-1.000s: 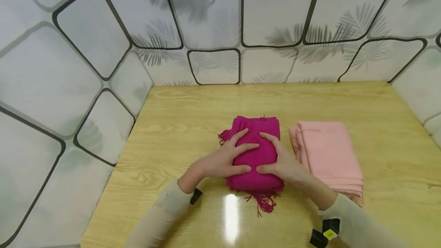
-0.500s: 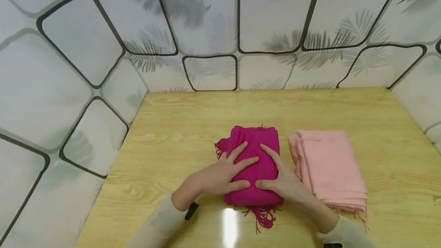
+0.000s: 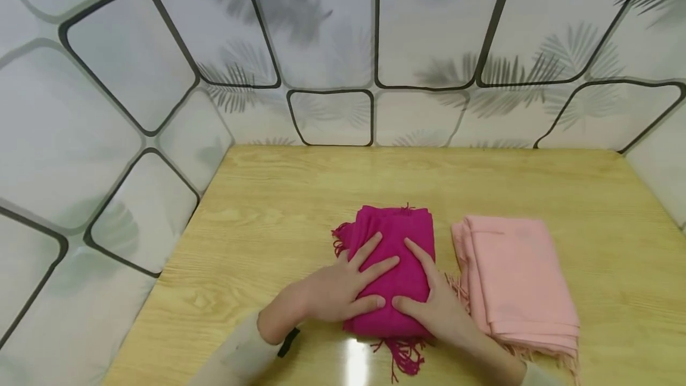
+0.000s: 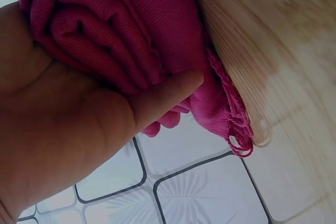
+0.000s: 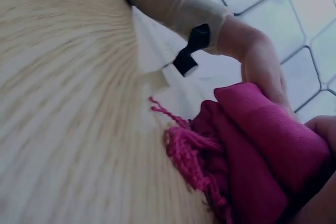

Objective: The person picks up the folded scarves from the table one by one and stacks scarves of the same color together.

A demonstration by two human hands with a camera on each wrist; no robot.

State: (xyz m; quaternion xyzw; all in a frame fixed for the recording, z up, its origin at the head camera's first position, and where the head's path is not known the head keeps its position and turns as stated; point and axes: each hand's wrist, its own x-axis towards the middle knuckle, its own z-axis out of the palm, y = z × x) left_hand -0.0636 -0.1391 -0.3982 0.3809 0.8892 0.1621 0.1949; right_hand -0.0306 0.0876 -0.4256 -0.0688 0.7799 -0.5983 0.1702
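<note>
A folded magenta scarf (image 3: 391, 219) lies on the wooden table, its layers rolled into a thick bundle with fringe at the left and near ends. My left hand (image 3: 332, 290) rests on its left side, fingers spread across the top. Opposite it, my right hand (image 3: 445, 308) lies along the right side, thumb and a straight forefinger on top. The thumbs point toward each other. In the left wrist view, one straight finger (image 4: 168, 98) runs along the coiled end of the scarf. The right wrist view shows the near fringe (image 5: 191, 156) hanging at the tabletop.
To the right, a folded pale pink scarf (image 3: 520, 279) with fringe lies beside my right forearm. The wooden table (image 3: 268, 195) meets a patterned wall covering (image 3: 332, 28) at the back and left. Black straps (image 5: 198, 40) sit at the left wrist.
Both scarves and both hands appear lower in the head view as the camera tilts. The hands keep almost the same place on the magenta scarf.
</note>
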